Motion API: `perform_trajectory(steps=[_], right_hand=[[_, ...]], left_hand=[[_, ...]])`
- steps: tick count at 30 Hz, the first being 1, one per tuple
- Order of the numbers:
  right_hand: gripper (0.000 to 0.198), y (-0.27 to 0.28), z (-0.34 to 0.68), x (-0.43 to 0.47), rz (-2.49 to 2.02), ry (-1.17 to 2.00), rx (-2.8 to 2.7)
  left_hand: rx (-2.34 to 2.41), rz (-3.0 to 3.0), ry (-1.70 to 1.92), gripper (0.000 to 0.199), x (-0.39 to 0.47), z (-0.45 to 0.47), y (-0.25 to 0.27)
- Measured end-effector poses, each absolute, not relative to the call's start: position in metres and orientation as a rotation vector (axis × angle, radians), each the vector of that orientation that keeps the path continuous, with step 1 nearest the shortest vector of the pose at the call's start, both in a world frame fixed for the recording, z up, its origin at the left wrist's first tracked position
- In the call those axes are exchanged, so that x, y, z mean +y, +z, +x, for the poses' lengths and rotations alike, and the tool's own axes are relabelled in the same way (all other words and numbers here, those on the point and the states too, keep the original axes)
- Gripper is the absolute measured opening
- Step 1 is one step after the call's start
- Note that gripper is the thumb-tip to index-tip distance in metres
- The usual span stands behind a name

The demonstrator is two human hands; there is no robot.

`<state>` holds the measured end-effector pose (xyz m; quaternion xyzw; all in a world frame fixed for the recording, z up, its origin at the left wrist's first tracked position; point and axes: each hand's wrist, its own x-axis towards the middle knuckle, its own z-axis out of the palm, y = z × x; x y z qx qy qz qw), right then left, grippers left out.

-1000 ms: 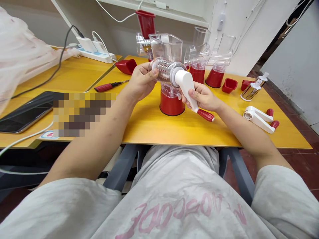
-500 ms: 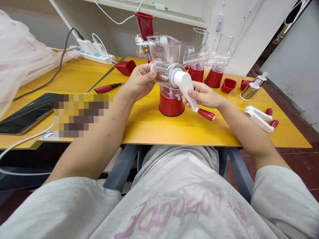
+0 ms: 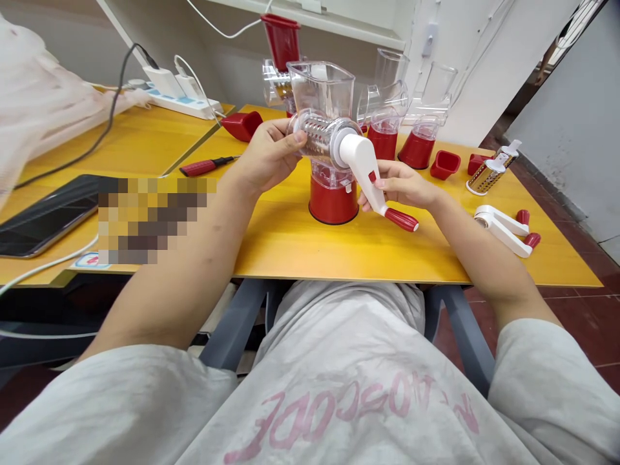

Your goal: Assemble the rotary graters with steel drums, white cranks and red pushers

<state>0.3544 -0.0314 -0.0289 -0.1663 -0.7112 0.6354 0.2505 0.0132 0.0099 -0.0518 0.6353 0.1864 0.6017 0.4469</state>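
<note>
A rotary grater [image 3: 322, 90] with a clear hopper and a red base [image 3: 333, 203] stands upright before me. Inside its clear barrel lies a perforated metal drum [image 3: 322, 134]. My left hand [image 3: 271, 155] is closed on the left end of the barrel, thumb in front. At the other end sits a white crank [image 3: 359, 155] with a red knob [image 3: 401, 219] pointing down and right. The crank arm is pinched between thumb and fingers of my right hand [image 3: 407, 186]; some fingertips are hidden behind it. A small red mark shows on the arm by the thumb.
Behind are more graters with red bases [image 3: 417, 150]. Red pushers [image 3: 444, 165], grater drums [image 3: 485, 175] and spare cranks [image 3: 506, 231] lie to the right. Leftward are a red-handled screwdriver [image 3: 201, 168], a phone [image 3: 48, 213], a power strip [image 3: 194, 106] and cables.
My right thumb has shifted slightly on the crank arm, uncovering the red mark. The view has moved a little; the grater and left hand hold their places.
</note>
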Motion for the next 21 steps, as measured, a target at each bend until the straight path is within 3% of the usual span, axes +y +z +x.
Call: perform_trajectory(steps=[21], right_hand=[[0.070,-0.056,0.337,-0.030,-0.277,1.614,-1.919]], left_hand=[[0.469,1.568,1.502,0.075,0.005,0.019,-0.051]])
